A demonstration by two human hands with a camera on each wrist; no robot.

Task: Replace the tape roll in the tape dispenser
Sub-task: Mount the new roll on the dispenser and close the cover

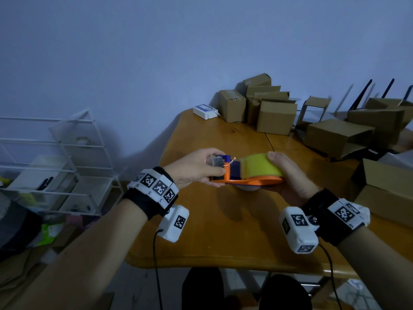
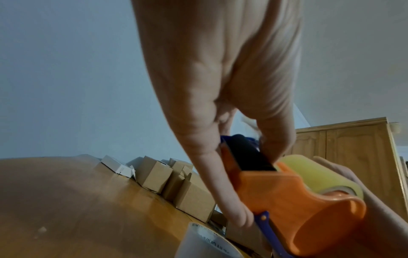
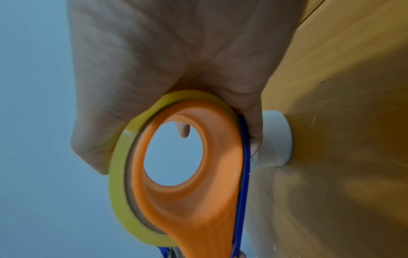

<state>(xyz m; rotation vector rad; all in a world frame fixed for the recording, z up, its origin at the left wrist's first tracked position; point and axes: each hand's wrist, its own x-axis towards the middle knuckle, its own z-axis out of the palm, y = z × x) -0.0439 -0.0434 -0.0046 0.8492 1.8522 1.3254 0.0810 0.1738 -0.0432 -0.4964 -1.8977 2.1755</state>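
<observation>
Both hands are holding the orange tape dispenser (image 1: 250, 181) in the air above the wooden table (image 1: 234, 231), near its front edge. The right hand (image 1: 288, 175) is wrapping its curled fingers round the yellow tape roll (image 1: 259, 164), which is sitting on the dispenser's round hub; the right wrist view is showing the roll ringing the orange hub, with a fingertip visible through the hub's open centre. The left hand (image 1: 196, 168) is pinching the blade end of the dispenser, thumb on top and fingers below, around a dark blue part. A pale empty roll core (image 2: 205, 242) is lying on the table under the dispenser; dark print is running round its inner face, too blurred to read. Cardboard boxes (image 1: 274, 115) are crowding the far right of the table, a small white device (image 1: 204, 111) beside them, its label illegible
</observation>
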